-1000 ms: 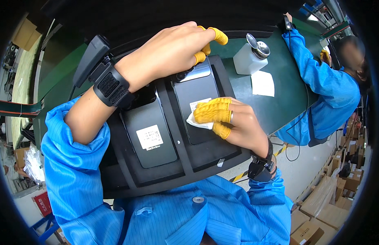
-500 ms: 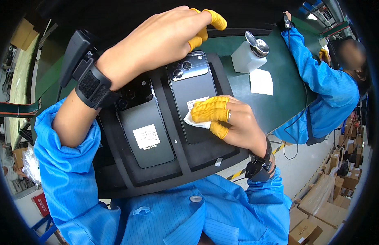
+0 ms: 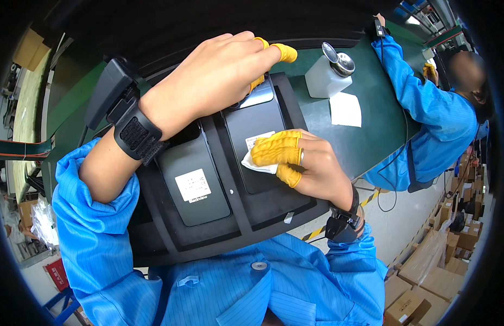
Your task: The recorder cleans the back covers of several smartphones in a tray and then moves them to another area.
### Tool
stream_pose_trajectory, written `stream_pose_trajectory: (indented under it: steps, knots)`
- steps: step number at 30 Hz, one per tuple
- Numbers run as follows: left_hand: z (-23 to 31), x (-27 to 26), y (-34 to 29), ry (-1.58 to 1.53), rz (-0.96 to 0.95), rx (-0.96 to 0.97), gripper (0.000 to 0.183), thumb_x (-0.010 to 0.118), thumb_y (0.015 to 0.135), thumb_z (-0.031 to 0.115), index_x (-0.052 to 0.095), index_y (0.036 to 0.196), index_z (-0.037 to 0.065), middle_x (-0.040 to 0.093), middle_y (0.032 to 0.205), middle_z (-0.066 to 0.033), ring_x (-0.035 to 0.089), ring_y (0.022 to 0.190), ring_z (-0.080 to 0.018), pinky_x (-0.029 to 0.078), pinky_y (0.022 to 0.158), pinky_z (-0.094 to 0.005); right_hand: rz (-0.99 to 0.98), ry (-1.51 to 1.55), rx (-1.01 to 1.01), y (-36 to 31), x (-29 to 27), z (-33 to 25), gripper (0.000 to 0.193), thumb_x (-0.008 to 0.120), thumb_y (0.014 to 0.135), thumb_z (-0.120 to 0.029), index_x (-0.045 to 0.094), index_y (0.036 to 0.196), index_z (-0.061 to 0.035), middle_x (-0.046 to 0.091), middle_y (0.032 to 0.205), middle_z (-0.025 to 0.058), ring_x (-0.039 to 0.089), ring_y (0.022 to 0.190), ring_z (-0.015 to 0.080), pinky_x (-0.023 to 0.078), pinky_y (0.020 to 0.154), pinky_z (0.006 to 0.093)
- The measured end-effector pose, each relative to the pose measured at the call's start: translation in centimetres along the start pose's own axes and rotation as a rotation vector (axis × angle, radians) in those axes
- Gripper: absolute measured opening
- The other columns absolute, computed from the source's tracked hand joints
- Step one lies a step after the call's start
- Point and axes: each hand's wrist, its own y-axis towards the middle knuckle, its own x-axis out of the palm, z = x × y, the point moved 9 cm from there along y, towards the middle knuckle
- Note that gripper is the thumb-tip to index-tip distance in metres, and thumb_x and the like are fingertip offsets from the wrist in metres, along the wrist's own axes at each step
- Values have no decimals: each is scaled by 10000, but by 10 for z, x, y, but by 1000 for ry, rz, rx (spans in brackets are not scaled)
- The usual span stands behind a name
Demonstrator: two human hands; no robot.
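Observation:
My right hand point(image 3: 320, 164), with yellow finger cots, is closed on a white wiping cloth point(image 3: 260, 163). The cloth rests on the dark back of the right phone point(image 3: 249, 124), by its white label. My left hand point(image 3: 225, 68) lies over that phone's top end, covering most of its camera area. One capped finger stretches out to the right; the lower fingertips are partly hidden against the phone, and nothing shows held. A second phone point(image 3: 196, 209) with a white label lies to the left in the same black foam tray point(image 3: 235, 205), its top partly under my left forearm.
On the green table point(image 3: 374, 138), beyond the tray to the right, stand a white dispenser bottle point(image 3: 325, 79) with a raised metal lid and a white paper sheet point(image 3: 346, 110). A person in blue point(image 3: 426, 114) works at the far right. Cardboard boxes point(image 3: 415, 307) pile up lower right.
My left hand has shifted slightly downward, now covering more of the right phone's cameras. My right hand and the cloth have barely moved.

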Motion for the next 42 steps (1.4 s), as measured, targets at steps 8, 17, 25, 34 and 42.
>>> stream_pose_trajectory:
  steps: [8,17,25,34,42]
  knots:
    - [6,1,2,80,69,28,270,708,758,77,593,998,38,631,944,-125,613,891,-252,529,779,-327,-25,-37,26,0,1,0,202,690,703,-21,692,904,3,689,906,151,668,804,268,519,804,352]
    - [15,-2,-3,163,62,28,232,691,775,110,597,965,16,626,919,-134,617,868,-250,526,738,-324,-5,-29,8,2,0,-2,207,695,703,-24,695,908,-1,692,902,149,674,814,263,519,807,350]
    - [3,0,-2,-9,10,5,236,668,781,71,596,992,-5,624,945,-151,623,865,-272,538,734,-328,-3,-46,-10,1,1,-4,205,700,690,-27,691,894,-5,689,881,141,662,770,262,516,761,341]
    - [-1,-15,-6,-101,-53,15,296,673,768,76,590,1041,-1,629,941,-135,632,790,-253,537,686,-300,-7,-45,13,2,0,-4,199,689,681,-22,691,880,-18,682,824,119,647,711,248,503,727,339]
    - [-39,-72,-52,-299,8,-314,479,685,794,45,521,1244,42,625,1005,-44,507,636,-94,418,583,-197,-31,8,-3,4,6,-5,194,682,687,-20,696,881,-21,683,815,117,645,707,236,500,719,335]
